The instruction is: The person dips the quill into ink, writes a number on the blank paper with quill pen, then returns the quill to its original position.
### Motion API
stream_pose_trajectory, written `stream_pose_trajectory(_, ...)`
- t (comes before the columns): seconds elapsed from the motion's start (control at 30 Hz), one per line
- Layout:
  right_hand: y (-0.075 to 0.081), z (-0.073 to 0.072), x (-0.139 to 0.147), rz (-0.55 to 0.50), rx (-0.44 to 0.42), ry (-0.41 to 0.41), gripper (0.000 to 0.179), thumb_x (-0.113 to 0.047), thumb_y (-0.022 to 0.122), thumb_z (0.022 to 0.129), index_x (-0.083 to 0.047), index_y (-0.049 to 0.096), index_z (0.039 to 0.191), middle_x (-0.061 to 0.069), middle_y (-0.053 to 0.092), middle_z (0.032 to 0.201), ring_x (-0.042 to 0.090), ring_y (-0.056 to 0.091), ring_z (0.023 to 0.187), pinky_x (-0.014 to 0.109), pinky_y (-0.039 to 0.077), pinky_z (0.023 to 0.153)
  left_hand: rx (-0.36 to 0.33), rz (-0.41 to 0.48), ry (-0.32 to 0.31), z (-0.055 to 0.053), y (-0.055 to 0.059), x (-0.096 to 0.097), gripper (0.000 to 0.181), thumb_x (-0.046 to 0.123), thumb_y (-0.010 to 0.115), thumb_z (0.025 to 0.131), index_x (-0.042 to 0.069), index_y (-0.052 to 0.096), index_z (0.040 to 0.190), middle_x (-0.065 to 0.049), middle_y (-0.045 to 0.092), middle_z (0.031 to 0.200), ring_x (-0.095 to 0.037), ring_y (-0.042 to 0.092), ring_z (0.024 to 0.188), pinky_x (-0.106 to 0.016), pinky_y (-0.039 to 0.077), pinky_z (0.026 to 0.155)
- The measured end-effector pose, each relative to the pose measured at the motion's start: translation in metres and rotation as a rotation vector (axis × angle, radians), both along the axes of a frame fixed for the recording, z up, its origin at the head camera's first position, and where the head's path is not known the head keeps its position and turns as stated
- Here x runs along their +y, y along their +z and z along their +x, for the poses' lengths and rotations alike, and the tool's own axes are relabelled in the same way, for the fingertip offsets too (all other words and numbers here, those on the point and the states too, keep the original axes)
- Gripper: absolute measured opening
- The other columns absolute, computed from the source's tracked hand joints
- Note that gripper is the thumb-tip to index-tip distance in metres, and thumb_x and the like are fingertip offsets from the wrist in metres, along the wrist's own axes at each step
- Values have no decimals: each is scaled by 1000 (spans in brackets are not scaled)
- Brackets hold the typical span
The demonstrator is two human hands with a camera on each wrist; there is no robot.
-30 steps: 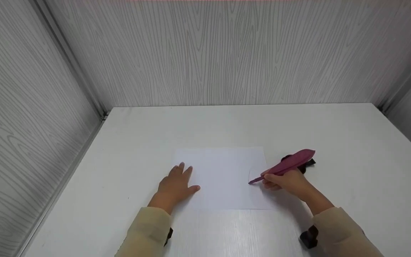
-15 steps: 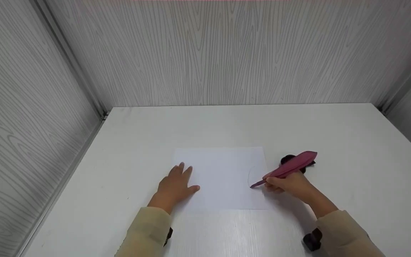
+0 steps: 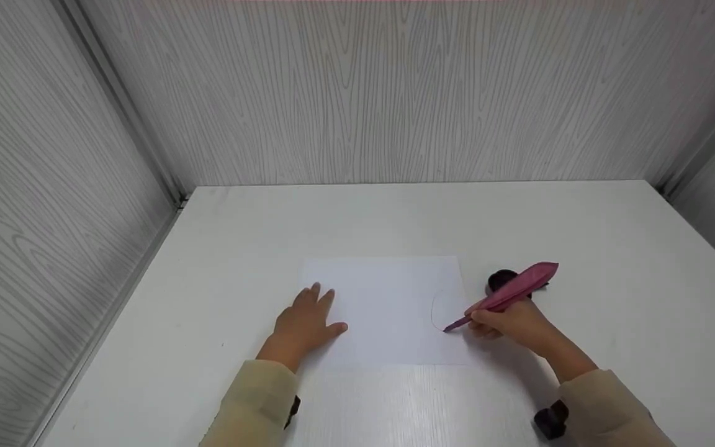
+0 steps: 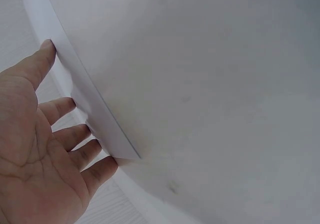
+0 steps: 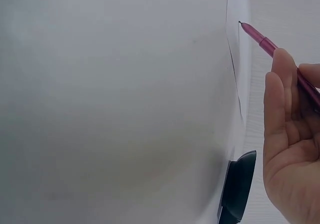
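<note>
A white sheet of paper (image 3: 388,298) lies flat on the white table. On its left edge rests my left hand (image 3: 305,323), fingers spread and straight; in the left wrist view the fingertips (image 4: 102,166) touch the paper's edge. My right hand (image 3: 512,323) pinches a dark pink feather pen (image 3: 516,288) between thumb and fingers. The pen's tip meets the paper near the right side, at the end of a thin curved line (image 3: 432,308). In the right wrist view the pen (image 5: 255,34) has a slim barrel and a dark point.
A dark round object (image 3: 500,279) stands on the table just beyond my right hand, partly hidden by the feather; the right wrist view shows this dark object (image 5: 239,186) near the paper's edge. Grey wood-grain panels (image 3: 364,93) enclose the table at the back and sides.
The pen tip has moved down and then rightward with my right hand, and the curved line on the paper has grown longer at its lower end. My left hand has stayed put.
</note>
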State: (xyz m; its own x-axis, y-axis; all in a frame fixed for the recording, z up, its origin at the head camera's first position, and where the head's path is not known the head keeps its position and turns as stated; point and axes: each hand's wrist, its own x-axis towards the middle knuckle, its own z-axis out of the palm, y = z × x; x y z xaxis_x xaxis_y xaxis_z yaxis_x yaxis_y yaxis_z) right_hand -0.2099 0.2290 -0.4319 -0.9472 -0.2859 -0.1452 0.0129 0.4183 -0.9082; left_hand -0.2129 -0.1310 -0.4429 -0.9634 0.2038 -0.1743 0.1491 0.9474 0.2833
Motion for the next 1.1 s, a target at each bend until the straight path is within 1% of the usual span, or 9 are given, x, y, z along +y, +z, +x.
stream_pose_trajectory(0.23, 1, 0, 5, 1, 23, -7, 26, -15, 65, 90, 8, 67, 102, 12, 70, 84, 19, 67, 76, 31, 55, 69, -10, 10, 7, 1, 0, 0, 71, 43, 59, 93, 5, 34, 148, -20, 21, 154, -37, 19, 140, -54, 28, 106)
stream_pose_trajectory(0.37, 2, -1, 7, 10, 29, -40, 24, -13, 64, 90, 8, 68, 101, 12, 70, 84, 18, 66, 74, 31, 55, 68, -14, 20, 11, 2, 2, 1, 71, 42, 59, 93, 5, 33, 148, -20, 21, 154, -37, 18, 141, -54, 26, 107)
stream_pose_trajectory(0.53, 2, 0, 9, 20, 37, -69, 22, -11, 64, 90, 7, 68, 101, 13, 69, 84, 19, 65, 73, 31, 55, 68, -8, 11, 6, 3, 2, 1, 71, 42, 59, 93, 5, 34, 147, -21, 22, 153, -37, 19, 140, -53, 26, 107)
stream_pose_trajectory(0.77, 0, -1, 12, 10, 48, -85, 22, -11, 63, 91, 8, 67, 102, 13, 70, 85, 20, 66, 74, 31, 56, 68, -5, 9, -4, 2, 0, 1, 70, 42, 59, 93, 4, 34, 147, -22, 22, 153, -38, 20, 140, -53, 27, 107)
stream_pose_trajectory(0.9, -1, -1, 12, 6, 52, -102, 23, -10, 62, 91, 9, 66, 103, 14, 70, 85, 20, 67, 75, 31, 56, 68, -14, 11, -4, 3, 0, 1, 71, 42, 59, 93, 3, 34, 147, -22, 21, 153, -38, 19, 140, -53, 27, 107)
stream_pose_trajectory(1.1, 0, -2, 11, 19, 55, -139, 25, -12, 63, 91, 8, 66, 105, 13, 70, 86, 20, 68, 75, 30, 56, 69, -2, -1, -9, 2, 2, 1, 71, 43, 58, 94, 3, 34, 147, -21, 22, 153, -38, 19, 140, -52, 27, 107)
